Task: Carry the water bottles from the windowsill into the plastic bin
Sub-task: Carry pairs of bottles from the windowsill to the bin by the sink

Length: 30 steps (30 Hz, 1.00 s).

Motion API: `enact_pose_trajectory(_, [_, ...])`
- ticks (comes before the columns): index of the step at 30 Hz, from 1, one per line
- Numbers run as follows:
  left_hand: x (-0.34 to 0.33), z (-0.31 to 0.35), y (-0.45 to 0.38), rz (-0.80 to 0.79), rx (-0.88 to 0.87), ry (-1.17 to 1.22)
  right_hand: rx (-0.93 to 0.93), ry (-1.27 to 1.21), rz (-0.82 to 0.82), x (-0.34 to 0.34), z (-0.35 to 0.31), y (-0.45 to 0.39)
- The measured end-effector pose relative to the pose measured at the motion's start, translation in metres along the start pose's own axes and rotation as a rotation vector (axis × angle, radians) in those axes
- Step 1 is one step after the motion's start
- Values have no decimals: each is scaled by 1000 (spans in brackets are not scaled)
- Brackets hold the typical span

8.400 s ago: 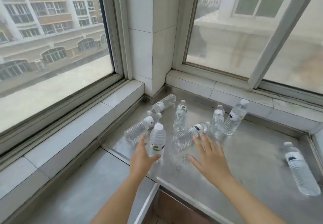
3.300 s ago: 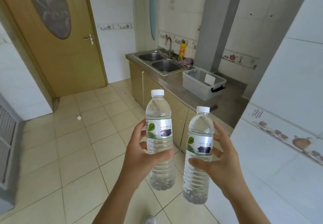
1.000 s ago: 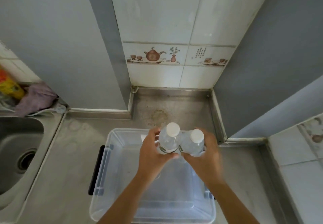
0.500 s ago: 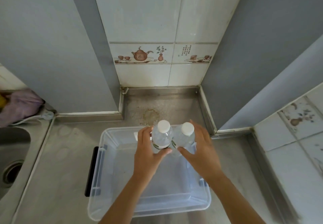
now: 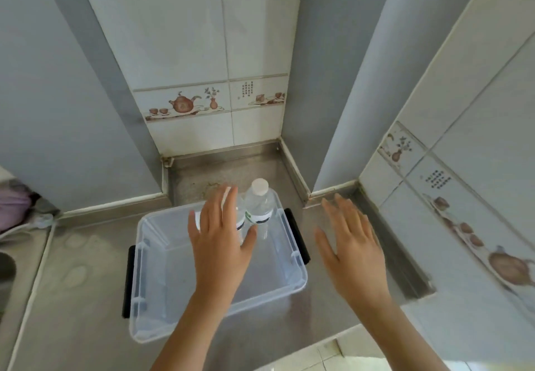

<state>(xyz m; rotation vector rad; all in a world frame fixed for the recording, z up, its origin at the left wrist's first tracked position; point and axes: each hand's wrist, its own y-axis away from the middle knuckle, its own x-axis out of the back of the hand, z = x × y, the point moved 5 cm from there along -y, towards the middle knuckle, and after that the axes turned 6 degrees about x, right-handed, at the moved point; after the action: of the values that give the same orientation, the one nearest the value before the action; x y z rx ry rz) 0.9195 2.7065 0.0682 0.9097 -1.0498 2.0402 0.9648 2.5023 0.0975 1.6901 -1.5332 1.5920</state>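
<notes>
A clear plastic bin (image 5: 150, 298) with black handles sits on the steel counter. Two clear water bottles stand upright in its far right corner. The right one (image 5: 259, 204) shows its white cap and green label. The left one (image 5: 241, 220) is mostly hidden behind my left hand (image 5: 220, 243), which hovers above the bin with fingers straight and holds nothing. My right hand (image 5: 351, 243) is spread open over the counter to the right of the bin, apart from both bottles.
The steel counter (image 5: 72, 298) ends in a tiled wall niche behind the bin. A grey pillar stands on each side. A purple cloth (image 5: 13, 205) and the sink edge (image 5: 5, 269) lie at far left. The counter's front edge runs at bottom right.
Both hands let go of the bottles, which now stand in the bin. The hands have pulled back and opened; the right one moved off to the right.
</notes>
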Motion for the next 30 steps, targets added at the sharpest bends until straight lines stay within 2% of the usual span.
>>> enact_pose_trajectory(3, [13,40,21,40,-161,-27,-37,60,79,33,15,29])
enact_pose_trajectory(7, [11,104,55,9,-345,8,-156,119,51,71,50,81])
enact_pose_trajectory(18, [1,266,218,-254,-694,135,-567,266,139,186,142,288])
enact_pose_trajectory(30, [6,430,392,-418,-1133,326,-988,485,290,305,194,494])
